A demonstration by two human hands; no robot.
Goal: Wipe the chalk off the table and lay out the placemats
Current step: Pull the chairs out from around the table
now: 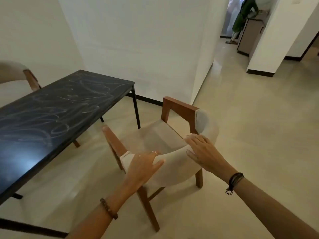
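Note:
A long black table (pixel 57 107) stands on the left, its top covered in white chalk scribbles (pixel 57 118). To its right, pulled away from the table, is a beige upholstered chair (pixel 155 135) with a wooden frame. My left hand (pixel 143 168) grips the chair's curved backrest, fingers curled over the top and thumb on the outer side. My right hand (pixel 202 150) rests on top of the backrest further right, its fingers fairly straight.
A second beige chair (pixel 15 73) sits behind the table at the far left. A white wall corner (pixel 202 66) rises behind the chair. Shiny floor (pixel 259 135) stretches right toward a doorway with a cabinet (pixel 252 35) and a person in green (pixel 243 18).

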